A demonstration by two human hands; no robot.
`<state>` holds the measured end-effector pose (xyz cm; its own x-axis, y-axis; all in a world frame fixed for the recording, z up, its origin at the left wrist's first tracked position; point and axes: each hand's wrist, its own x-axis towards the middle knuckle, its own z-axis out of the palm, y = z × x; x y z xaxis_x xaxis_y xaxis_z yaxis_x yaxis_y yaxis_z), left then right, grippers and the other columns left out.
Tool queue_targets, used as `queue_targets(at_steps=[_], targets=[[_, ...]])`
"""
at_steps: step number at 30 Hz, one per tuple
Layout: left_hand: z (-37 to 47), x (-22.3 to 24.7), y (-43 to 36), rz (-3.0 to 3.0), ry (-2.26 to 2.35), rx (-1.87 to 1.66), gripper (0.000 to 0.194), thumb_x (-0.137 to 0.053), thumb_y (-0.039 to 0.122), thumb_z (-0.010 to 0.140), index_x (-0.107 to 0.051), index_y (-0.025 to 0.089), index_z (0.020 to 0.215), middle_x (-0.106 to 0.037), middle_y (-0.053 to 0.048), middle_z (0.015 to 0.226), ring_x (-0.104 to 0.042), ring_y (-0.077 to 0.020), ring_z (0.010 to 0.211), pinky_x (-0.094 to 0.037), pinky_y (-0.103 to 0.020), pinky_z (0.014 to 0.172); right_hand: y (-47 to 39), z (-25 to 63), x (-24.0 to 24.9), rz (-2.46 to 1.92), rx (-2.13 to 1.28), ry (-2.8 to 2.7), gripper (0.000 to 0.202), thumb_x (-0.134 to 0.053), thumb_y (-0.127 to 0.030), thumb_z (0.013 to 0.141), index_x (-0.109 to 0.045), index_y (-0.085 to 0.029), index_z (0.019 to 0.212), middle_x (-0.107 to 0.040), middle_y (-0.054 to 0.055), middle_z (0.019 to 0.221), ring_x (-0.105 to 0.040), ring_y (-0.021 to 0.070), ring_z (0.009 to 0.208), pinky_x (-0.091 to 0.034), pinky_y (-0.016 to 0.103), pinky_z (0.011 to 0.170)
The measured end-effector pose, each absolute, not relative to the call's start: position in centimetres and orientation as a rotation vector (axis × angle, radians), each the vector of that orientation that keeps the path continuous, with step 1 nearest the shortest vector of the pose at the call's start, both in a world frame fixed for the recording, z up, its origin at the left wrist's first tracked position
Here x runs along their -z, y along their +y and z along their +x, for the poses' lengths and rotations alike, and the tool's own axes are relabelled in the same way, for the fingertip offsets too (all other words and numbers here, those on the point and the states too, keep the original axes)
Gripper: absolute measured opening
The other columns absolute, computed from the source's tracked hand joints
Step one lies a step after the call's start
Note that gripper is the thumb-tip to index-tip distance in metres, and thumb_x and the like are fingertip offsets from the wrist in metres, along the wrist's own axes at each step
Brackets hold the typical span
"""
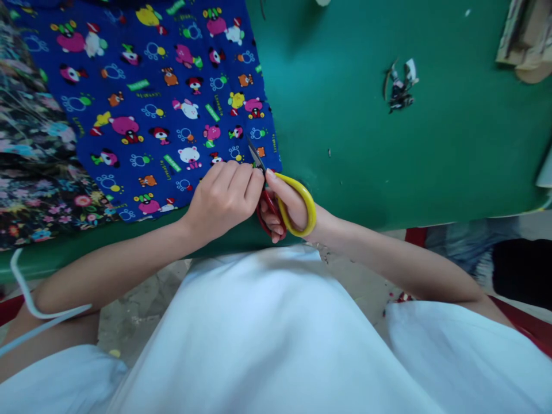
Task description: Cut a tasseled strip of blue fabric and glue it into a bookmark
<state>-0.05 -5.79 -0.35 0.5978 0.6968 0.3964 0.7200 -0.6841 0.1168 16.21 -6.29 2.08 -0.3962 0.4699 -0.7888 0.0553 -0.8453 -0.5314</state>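
Note:
Scissors point(309, 201) with one yellow and one red handle loop are in my right hand point(287, 201), the thumb through the yellow loop and fingers at the red one. Their dark blades point up and left over the right edge of a blue cloth point(146, 103) printed with cartoon animals. Beside the blades, my left hand point(226, 192) is closed at the cloth's lower right corner, knuckles up; what its fingers pinch is hidden. Both hands meet near the table's front edge.
The cloth lies on a green table point(353, 155), next to a dark floral fabric point(38, 144) at the left. A small pile of scraps point(401, 89) sits right of centre. Wooden pieces point(528, 40) are at the top right. A pale strip point(28, 287) hangs at the lower left.

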Motion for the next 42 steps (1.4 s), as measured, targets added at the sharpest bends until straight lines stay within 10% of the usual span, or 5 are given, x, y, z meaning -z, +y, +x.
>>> queue_targets(at_steps=[42], targets=[[0.0, 0.1, -5.8, -2.688, -1.182, 0.638, 0.028, -0.036, 0.012, 0.101, -0.061, 0.015, 0.09, -0.059, -0.006, 0.071, -0.059, -0.0197, 0.07, -0.041, -0.036, 0.063, -5.4, 16.0, -1.8, -1.491, -2.297, -0.782, 0.067, -0.04, -0.086, 0.082, -0.043, -0.023, 0.06, -0.035, -0.007, 0.038, -0.035, 0.0079, 0.029, -0.043, 0.022, 0.028]])
